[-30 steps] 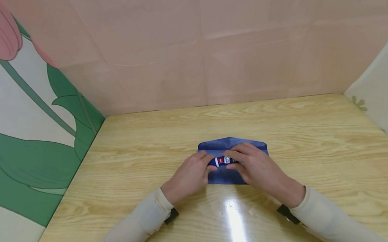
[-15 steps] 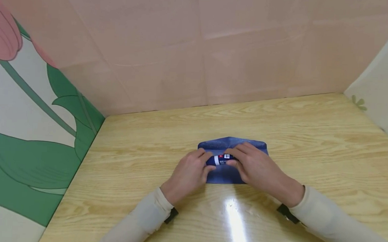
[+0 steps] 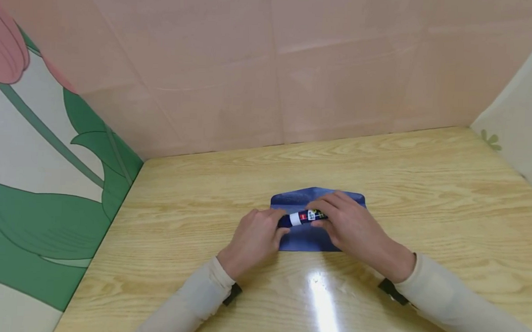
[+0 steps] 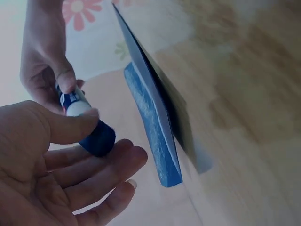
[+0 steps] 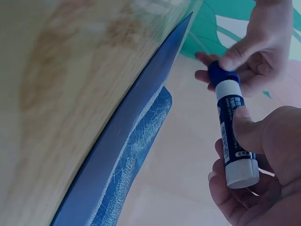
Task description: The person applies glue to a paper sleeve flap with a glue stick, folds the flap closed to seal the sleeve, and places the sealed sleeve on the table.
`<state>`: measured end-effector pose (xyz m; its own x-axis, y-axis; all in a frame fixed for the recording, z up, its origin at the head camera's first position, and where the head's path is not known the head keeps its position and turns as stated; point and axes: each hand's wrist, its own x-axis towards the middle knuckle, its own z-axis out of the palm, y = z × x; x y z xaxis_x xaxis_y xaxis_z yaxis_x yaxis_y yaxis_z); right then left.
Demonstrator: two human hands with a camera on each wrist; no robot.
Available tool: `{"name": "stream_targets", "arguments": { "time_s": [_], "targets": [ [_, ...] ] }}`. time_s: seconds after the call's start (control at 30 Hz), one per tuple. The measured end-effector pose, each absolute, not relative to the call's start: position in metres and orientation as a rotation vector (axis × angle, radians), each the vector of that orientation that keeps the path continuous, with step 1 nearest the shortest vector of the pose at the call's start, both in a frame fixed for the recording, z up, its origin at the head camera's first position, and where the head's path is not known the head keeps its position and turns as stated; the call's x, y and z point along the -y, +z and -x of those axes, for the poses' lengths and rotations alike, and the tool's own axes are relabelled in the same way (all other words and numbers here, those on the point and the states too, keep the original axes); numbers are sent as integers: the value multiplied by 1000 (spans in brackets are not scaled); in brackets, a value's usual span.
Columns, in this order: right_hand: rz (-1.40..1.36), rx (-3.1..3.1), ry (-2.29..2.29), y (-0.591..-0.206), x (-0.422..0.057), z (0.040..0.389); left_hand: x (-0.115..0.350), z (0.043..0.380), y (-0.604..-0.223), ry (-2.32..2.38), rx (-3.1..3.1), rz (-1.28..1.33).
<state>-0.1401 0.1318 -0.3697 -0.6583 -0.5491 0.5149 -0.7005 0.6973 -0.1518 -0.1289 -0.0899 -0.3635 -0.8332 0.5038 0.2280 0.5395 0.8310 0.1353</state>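
A dark blue glue stick [image 3: 307, 216] with a white collar is held between both hands above a blue envelope [image 3: 309, 241]. My left hand [image 3: 255, 237] pinches its blue cap [image 5: 221, 74] between thumb and fingers. Around the labelled barrel [image 5: 231, 125] curl the thumb and fingers of my right hand [image 3: 350, 224]; the stick's white base shows below them in the right wrist view. The envelope lies on the table with its flap [image 4: 153, 129] raised away from me, and whitish streaks mark that flap.
The wood-grain table [image 3: 193, 187] stretches around the envelope. A pinkish covered wall [image 3: 270, 72] rises behind it, a tulip-patterned panel [image 3: 60, 177] stands at the left, and a pale panel [image 3: 517, 122] at the right.
My left hand has shifted slightly left with the cap, and more of the glue stick's white collar shows. My right hand keeps its hold nearly in place; the envelope stays put.
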Motion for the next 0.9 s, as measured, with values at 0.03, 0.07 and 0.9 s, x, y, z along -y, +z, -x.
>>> {"name": "stream_targets", "arguments": {
  "time_s": [0.03,0.07,0.9],
  "targets": [
    [-964,2463,469,-370,-132,141,91,129,-363,-295,2859,785],
    [-959,2459,463,-370,-132,141,93,129,-363,-298,2880,757],
    [-888,2569,409,-371,-131,149,126,114,-365,-2,2926,761]
  ]
}}
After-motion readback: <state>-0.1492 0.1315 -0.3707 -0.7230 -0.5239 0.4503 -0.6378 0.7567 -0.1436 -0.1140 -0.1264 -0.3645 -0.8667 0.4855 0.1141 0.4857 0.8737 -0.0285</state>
